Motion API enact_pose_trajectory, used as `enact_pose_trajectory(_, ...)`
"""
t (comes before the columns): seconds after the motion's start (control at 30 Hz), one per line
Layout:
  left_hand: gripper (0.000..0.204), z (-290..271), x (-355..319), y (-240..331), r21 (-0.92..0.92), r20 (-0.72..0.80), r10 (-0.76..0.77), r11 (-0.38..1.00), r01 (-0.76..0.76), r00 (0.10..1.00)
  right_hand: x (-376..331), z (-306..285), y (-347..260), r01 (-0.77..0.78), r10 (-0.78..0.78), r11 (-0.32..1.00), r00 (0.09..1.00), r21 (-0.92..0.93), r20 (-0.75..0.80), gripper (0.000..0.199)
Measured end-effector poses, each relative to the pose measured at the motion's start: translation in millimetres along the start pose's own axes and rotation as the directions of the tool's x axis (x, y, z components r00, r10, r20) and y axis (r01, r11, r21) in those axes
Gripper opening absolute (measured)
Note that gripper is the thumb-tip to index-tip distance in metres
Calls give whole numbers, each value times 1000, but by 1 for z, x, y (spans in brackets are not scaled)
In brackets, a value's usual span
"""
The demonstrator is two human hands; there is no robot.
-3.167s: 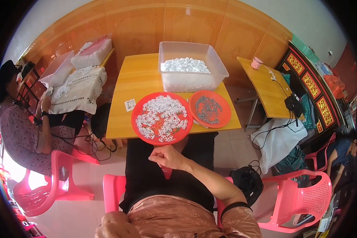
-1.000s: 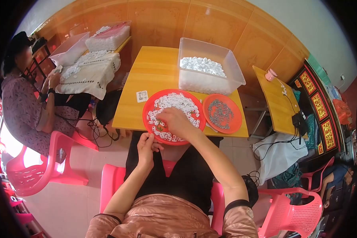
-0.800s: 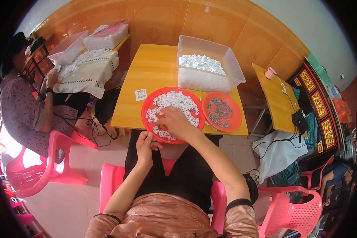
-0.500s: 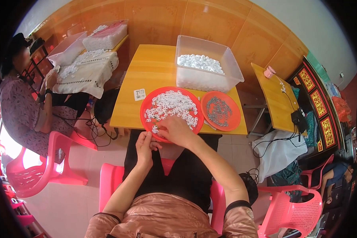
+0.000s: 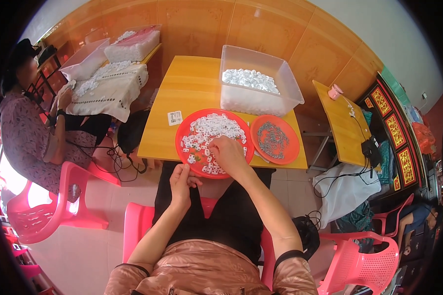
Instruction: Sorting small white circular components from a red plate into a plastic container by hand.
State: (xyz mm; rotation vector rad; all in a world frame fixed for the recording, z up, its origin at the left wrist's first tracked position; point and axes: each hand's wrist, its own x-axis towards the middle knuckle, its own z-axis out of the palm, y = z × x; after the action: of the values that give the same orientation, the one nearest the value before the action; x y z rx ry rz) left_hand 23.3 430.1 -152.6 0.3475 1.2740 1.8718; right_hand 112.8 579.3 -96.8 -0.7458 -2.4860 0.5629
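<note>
A large red round tray (image 5: 184,132) of several small white parts lies at the near edge of a yellow wooden table (image 5: 182,98). My right hand (image 5: 227,153) rests on the tray's near right part, fingers curled down among the white pieces. My left hand (image 5: 181,181) hovers just below the table edge, above my lap, fingers pinched together; what it holds is too small to see. A smaller red tray (image 5: 291,147) with grey metal bits sits to the right.
A clear plastic bin (image 5: 285,83) of white parts stands behind the trays. A small label card (image 5: 174,118) lies on the table. Another person (image 5: 27,132) sits at left on a pink chair by a covered table. A second yellow table (image 5: 342,125) and pink chairs stand right.
My right hand has slid from the middle of the big tray toward its near edge. My left hand stayed below the table edge; earlier only the right hand was raised.
</note>
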Motion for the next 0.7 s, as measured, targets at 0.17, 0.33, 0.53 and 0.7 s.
enact_pose_trajectory(0.17,23,3,-1,-2,2,6,-2,1000,2,1000,-2,4,-3,20,-20,1000,1000,11,-13,12)
enact_pose_trajectory(0.33,23,4,-1,-1,3,13,0,1000,0,1000,5,18,-26,46,-45,999,995,-3,88,13)
enact_pose_trajectory(0.53,23,4,-1,-2,-10,25,-2,1000,3,1000,10,44,-27,30,-19,992,995,-121,97,15)
enact_pose_trajectory(0.7,22,2,-1,-4,-10,31,-8,1000,8,999,9,53,-33,34,-14,977,995,-210,96,11)
